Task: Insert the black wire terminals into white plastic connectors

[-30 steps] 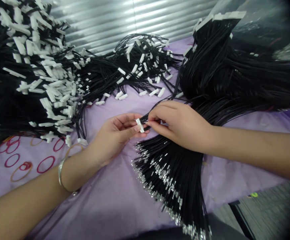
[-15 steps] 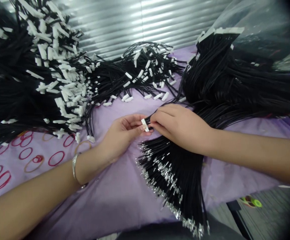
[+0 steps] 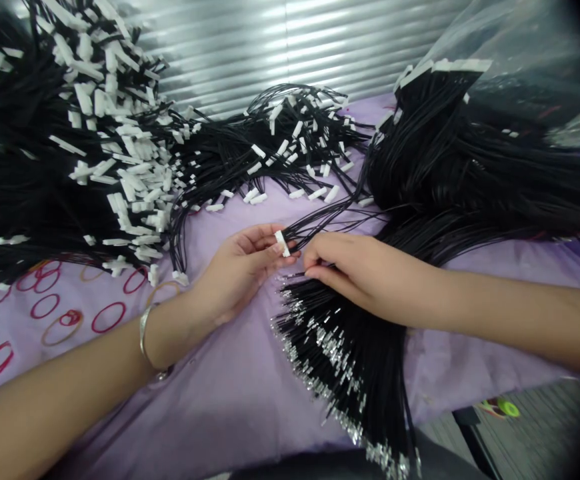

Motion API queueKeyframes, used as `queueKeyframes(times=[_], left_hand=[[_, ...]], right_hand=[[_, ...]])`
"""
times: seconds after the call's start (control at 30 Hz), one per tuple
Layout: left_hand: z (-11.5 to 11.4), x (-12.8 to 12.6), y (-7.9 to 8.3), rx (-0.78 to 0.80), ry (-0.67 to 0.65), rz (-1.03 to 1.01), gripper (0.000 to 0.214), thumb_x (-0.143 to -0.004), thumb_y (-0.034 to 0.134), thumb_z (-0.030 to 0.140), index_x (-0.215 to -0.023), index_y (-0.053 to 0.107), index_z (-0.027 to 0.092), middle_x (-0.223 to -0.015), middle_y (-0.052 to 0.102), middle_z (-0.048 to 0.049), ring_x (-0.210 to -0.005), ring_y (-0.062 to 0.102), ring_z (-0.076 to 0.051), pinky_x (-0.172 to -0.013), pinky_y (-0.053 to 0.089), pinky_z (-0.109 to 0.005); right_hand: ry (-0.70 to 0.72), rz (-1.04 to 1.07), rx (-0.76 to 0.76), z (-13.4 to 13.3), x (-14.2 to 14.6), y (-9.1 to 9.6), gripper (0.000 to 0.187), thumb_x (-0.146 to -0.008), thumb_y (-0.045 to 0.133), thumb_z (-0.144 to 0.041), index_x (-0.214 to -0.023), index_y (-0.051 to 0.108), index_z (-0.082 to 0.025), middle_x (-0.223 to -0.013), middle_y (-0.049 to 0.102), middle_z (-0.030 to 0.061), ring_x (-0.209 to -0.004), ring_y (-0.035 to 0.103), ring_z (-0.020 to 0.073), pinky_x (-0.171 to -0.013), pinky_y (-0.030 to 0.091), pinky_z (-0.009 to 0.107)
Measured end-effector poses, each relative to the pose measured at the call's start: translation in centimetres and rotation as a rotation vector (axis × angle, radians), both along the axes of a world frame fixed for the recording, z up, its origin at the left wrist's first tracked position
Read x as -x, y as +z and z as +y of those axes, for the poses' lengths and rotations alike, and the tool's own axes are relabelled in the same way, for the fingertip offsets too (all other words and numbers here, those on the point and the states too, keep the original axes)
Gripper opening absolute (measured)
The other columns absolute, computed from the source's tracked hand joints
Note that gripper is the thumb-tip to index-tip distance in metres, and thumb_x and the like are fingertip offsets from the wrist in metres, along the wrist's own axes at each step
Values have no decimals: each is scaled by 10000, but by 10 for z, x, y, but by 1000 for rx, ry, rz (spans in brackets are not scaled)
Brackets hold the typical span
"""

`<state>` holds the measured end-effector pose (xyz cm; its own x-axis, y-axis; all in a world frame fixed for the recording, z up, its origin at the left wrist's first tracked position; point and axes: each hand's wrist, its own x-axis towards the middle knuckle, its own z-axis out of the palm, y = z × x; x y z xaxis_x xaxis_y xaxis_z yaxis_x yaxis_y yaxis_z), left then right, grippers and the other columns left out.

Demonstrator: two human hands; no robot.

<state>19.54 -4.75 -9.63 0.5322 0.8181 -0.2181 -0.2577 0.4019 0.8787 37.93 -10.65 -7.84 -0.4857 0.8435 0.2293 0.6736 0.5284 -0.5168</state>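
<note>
Right hand (image 3: 365,270) has dropped toward wires (image 3: 363,347), fingers narrow, hold unclear; left hand (image 3: 240,270) pinches plug (image 3: 282,244), apparently steadying it.

Red and orange bands (image 3: 72,318) lie scattered at left on the purple cover (image 3: 235,393), silvery slats (image 3: 210,60) gleaming behind, clear plastic (image 3: 535,40) at right, something yellow-green (image 3: 509,407) down low!

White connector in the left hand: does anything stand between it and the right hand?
Slightly: fingertips of the left hand show past the white connector, and its black wires run out above the right hand. Nothing else visible stands between.
</note>
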Motion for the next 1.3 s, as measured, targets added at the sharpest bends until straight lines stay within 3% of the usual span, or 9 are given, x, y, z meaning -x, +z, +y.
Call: queueKeyframes(times=[0.13, 0.37, 0.63, 0.83, 1.3], left_hand=[[-1, 0, 1, -21, -12, 5, 216, -704, 712, 57, -908, 679, 118, -771, 694, -21, -730, 662, -102, -751, 548, -207], [-1, -1, 0, -44, -25, 3, 211, -702, 718, 54, -898, 683, 124, -831, 703, -26, -764, 659, -99, -725, 550, -198], [-1, 3, -1, -71, -97, -4, 219, -727, 727, 82, -934, 690, 142, -819, 727, -25, -729, 684, -98, -704, 552, -180], [-2, 2, 2, -60, -98, 12, 265, -677, 750, 53, -919, 692, 147, -782, 728, -15, -701, 681, -95, -695, 549, -178], [-2, 3, -1, -96, -107, 54, 222, -711, 741, 107, -924, 695, 144, -811, 721, -26, -654, 665, -96, -662, 545, -191]], right_hand=[[-68, 98, 18, -2, -2, 10, 123, -907, 483, -212, -854, 570, -143, -731, 594, -13, -610, 494, 81, -577, 356, 208], [-137, 155, 50, -2, -5, 15, 161, -868, 532, -229, -772, 637, -154, -627, 566, -37, -559, 470, 62, -530, 342, 195], [-193, 72, -10, 3, -14, 22, 170, -818, 537, -165, -658, 594, -152, -558, 518, -50, -510, 429, 49, -510, 307, 211], [-182, -12, -12, 6, -18, 24, 183, -817, 543, -172, -639, 577, -149, -549, 520, -45, -491, 429, 49, -525, 302, 220], [-129, -74, -55, 3, -13, 18, 162, -833, 531, -169, -686, 595, -152, -614, 562, -2, -564, 458, 90, -563, 316, 239]])
